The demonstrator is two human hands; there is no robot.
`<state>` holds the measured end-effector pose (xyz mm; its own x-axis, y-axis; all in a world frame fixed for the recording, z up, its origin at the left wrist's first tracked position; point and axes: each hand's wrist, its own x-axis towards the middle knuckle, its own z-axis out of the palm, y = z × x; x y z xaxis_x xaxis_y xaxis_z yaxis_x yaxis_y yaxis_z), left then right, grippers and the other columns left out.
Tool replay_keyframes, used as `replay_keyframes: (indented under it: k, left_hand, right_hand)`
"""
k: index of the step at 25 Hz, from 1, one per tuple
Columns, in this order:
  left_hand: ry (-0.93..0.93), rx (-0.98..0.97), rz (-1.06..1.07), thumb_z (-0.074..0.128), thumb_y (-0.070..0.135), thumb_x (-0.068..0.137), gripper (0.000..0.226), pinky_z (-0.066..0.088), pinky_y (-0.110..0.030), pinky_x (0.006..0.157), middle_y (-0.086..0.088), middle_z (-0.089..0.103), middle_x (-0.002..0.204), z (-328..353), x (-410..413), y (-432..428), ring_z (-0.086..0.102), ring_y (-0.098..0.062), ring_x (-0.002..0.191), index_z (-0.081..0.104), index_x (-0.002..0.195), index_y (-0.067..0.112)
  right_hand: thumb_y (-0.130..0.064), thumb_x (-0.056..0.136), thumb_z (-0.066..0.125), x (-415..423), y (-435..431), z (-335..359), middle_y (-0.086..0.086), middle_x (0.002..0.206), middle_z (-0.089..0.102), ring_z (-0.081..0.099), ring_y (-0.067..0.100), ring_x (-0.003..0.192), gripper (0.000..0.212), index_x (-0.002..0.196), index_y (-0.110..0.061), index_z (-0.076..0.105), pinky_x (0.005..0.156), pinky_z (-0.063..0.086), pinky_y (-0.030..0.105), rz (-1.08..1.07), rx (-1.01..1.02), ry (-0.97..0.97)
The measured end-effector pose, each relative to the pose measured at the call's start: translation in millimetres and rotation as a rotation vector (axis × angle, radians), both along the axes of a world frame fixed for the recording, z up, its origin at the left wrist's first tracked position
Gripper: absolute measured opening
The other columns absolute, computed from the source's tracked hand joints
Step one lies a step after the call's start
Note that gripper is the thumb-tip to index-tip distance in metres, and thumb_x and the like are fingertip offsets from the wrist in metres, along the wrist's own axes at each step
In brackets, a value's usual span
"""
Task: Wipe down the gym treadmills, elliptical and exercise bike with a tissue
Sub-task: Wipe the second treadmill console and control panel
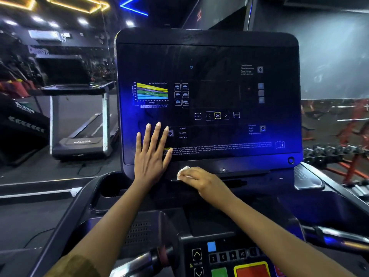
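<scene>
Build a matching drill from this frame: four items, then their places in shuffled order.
Items
1. left hand
2. tissue
3. OK button
4. second treadmill

Places
A. in the background, far left
B. flat on the console, lower left, fingers straight
C. under the right hand, at the console's bottom edge
D. middle of the console, yellow-framed

Pairs: 1-B, 2-C, 3-D, 4-A
</scene>
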<state>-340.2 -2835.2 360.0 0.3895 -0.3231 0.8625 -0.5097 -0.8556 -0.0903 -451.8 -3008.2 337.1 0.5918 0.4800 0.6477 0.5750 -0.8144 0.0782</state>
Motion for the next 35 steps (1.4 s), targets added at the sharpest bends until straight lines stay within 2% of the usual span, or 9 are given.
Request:
replay_keyframes:
  k: [6,11,15,18,23,25,30,32,35]
  left_hand:
    - [0.000,-0.043,0.021,0.035,0.042,0.094,0.061,0.004,-0.044,0.117,-0.010,0.028,0.154,4.2,-3.8,-15.9,0.016,-0.030,0.143,0.030,0.147,0.014]
    - [0.007,-0.055,0.076,0.035,0.042,0.094,0.061,0.002,-0.044,0.117,-0.010,0.028,0.154,8.5,-0.7,-25.2,0.016,-0.029,0.144,0.031,0.147,0.014]
    - [0.018,-0.082,0.085,0.034,0.042,0.095,0.060,0.006,-0.046,0.117,-0.009,0.026,0.155,9.7,-2.2,-28.9,0.013,-0.029,0.145,0.029,0.148,0.015]
    - [0.011,-0.105,0.091,0.035,0.040,0.095,0.059,0.005,-0.045,0.117,-0.009,0.027,0.155,15.0,-5.4,-32.4,0.015,-0.029,0.144,0.030,0.148,0.013]
    - [0.048,-0.223,0.102,0.017,0.047,0.101,0.060,0.004,-0.043,0.117,-0.013,0.030,0.153,19.5,-3.7,-33.2,0.010,-0.022,0.146,0.029,0.146,0.008]
    - [0.041,-0.214,0.106,0.015,0.048,0.101,0.062,0.005,-0.042,0.117,-0.013,0.030,0.153,16.8,-3.0,-32.1,0.003,-0.015,0.147,0.029,0.146,0.009]
    - [0.029,-0.196,0.133,0.015,0.048,0.100,0.062,0.007,-0.044,0.117,-0.013,0.030,0.153,16.1,-4.3,-33.7,0.015,-0.027,0.144,0.030,0.147,0.009]
    - [0.021,-0.197,0.138,0.016,0.048,0.100,0.062,0.007,-0.044,0.117,-0.012,0.030,0.153,15.4,-5.3,-34.6,0.015,-0.028,0.144,0.030,0.147,0.009]
    - [0.018,-0.204,0.142,0.016,0.048,0.101,0.063,0.007,-0.044,0.117,-0.012,0.030,0.153,14.9,-4.8,-33.9,0.014,-0.026,0.145,0.031,0.147,0.009]
  right_hand:
    - [0.001,0.075,0.034,-13.3,-54.8,5.0,0.002,0.109,0.067,0.052,0.011,0.100,0.050,0.112,-0.008,0.067,0.090,0.043,0.020,0.010,0.025,0.088]
    - [0.017,0.064,0.053,-33.5,-118.6,10.7,0.002,0.110,0.067,0.054,0.011,0.101,0.057,0.113,-0.009,0.066,0.087,0.046,0.025,-0.037,0.019,0.085]
    - [0.005,0.084,0.045,-22.5,-116.0,42.0,0.007,0.108,0.066,0.057,0.017,0.101,0.037,0.113,-0.005,0.066,0.084,0.050,0.027,0.015,0.039,-0.082]
    - [0.007,0.086,0.041,22.8,-78.5,84.8,0.011,0.113,0.065,0.058,0.024,0.107,0.038,0.115,-0.001,0.065,0.090,0.050,0.029,0.047,0.067,-0.233]
    - [-0.002,0.085,0.037,74.8,-27.4,99.6,0.013,0.117,0.065,0.061,0.027,0.110,0.040,0.112,0.002,0.066,0.103,0.035,0.030,0.083,-0.235,-0.279]
    - [0.000,0.086,0.036,70.5,-31.2,85.6,0.011,0.121,0.063,0.059,0.024,0.114,0.040,0.115,0.001,0.064,0.104,0.038,0.030,0.084,-0.287,-0.300]
    - [-0.005,0.101,0.025,41.2,-78.5,46.6,0.005,0.129,0.058,0.053,0.020,0.122,0.041,0.123,-0.004,0.060,0.101,0.042,0.030,0.201,-0.454,-0.261]
    - [-0.008,0.103,0.019,42.1,-82.8,62.7,0.007,0.127,0.060,0.055,0.021,0.119,0.046,0.120,-0.002,0.062,0.099,0.044,0.030,0.230,-0.414,-0.281]
    - [-0.003,0.100,0.026,68.6,-68.6,114.8,0.013,0.122,0.062,0.057,0.028,0.115,0.040,0.117,0.001,0.063,0.097,0.047,0.033,0.146,-0.193,-0.359]
